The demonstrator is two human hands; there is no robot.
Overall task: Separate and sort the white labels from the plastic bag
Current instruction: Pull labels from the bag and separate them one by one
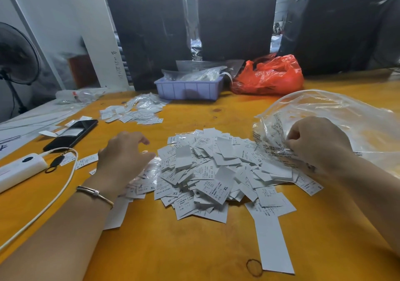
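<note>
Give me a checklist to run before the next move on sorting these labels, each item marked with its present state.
1. Labels out of the clear plastic bag: cannot tell; the main pile of white labels lies on the table, but the crumpled bag may hide more.
2. Right hand gripping the bag's edge: ok.
3. Left hand at the pile: ok, fingers loosely curled over its left edge; whether they hold a label, cannot tell.
4. Size marks readable: ok for some face-up labels (XL, XS, S), not ok for blank-side-up ones.
5. Sorted piles kept apart: ok; the smaller pile sits separate, beyond the main one.
</note>
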